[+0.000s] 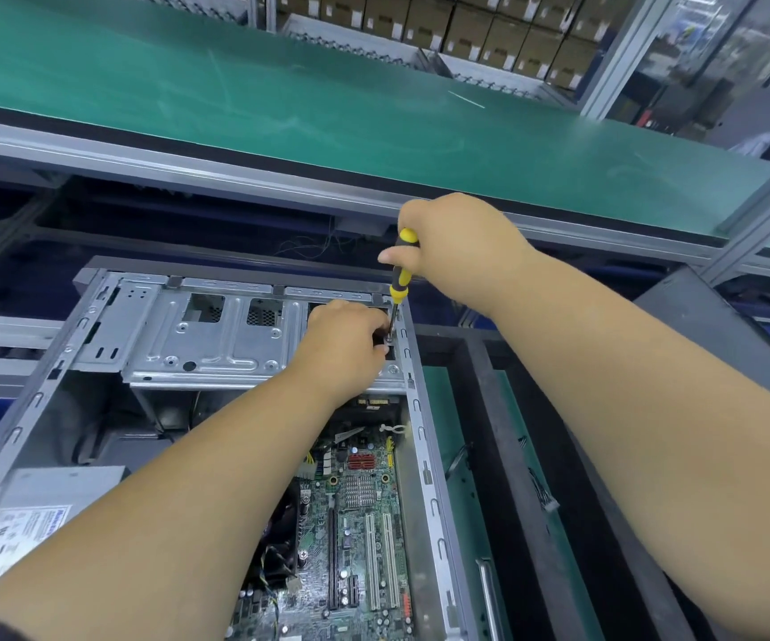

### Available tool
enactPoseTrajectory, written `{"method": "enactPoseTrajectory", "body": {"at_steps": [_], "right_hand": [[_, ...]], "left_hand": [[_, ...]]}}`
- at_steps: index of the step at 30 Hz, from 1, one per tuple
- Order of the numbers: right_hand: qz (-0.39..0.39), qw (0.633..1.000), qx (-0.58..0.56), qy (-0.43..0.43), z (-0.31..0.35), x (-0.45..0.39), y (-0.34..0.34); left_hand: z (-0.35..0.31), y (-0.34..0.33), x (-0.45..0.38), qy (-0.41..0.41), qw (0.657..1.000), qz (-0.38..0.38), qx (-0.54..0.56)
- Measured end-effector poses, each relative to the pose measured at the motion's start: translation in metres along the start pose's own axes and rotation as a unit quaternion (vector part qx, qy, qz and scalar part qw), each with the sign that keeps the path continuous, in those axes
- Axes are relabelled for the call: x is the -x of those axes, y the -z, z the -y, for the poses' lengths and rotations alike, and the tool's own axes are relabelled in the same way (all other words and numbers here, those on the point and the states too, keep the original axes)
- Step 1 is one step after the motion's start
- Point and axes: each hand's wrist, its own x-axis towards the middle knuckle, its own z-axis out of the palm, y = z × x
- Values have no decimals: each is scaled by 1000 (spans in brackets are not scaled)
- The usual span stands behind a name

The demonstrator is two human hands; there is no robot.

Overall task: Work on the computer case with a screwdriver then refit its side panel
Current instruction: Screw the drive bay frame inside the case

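An open grey computer case (pixel 96 326) lies on its side, with the motherboard (pixel 364 525) showing inside and a metal drive cage (pixel 216 335) at its far end. My right hand (pixel 461 247) grips the yellow and black screwdriver (pixel 401 270) by the handle and holds it nearly upright. Its tip sits at the far right corner of the drive cage. My left hand (pixel 346 344) pinches something small and dark right at the tip; what it is cannot be made out. A dark flat panel (pixel 716 335), perhaps the side panel, leans at the right.
A black tray (pixel 475 409) with green-lined compartments stands right of the case, with a cable lying in it. A green conveyor belt (pixel 327 113) runs across behind the case. Stacked cardboard boxes (pixel 466 25) fill shelves at the back. A power supply (pixel 36 515) occupies the case's near left.
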Motion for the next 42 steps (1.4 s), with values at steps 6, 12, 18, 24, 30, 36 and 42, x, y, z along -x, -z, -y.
{"method": "enactPoseTrajectory", "body": {"at_steps": [6,12,18,24,30,36,42], "right_hand": [[-40,985,97,-134,8,-7,-12],[2,996,9,-90,4,-3,-7],[27,996,-67,48,-7,6,3],[4,992,92,-86,-6,-7,-11],[-14,991,85,-103,1,-2,-14],[43,993,-106,2,-7,9,0],[21,998,29,-56,-4,-7,-7]], "left_hand": [[0,0,0,-1,1000,-4,8],[0,-1,0,1,1000,-2,11],[-1,0,1,2,1000,-5,7],[-1,1,1,4,1000,-7,12],[-1,0,-1,4,1000,0,3],[-1,0,-1,10,1000,-2,9],[-2,1,0,12,1000,2,6]]}}
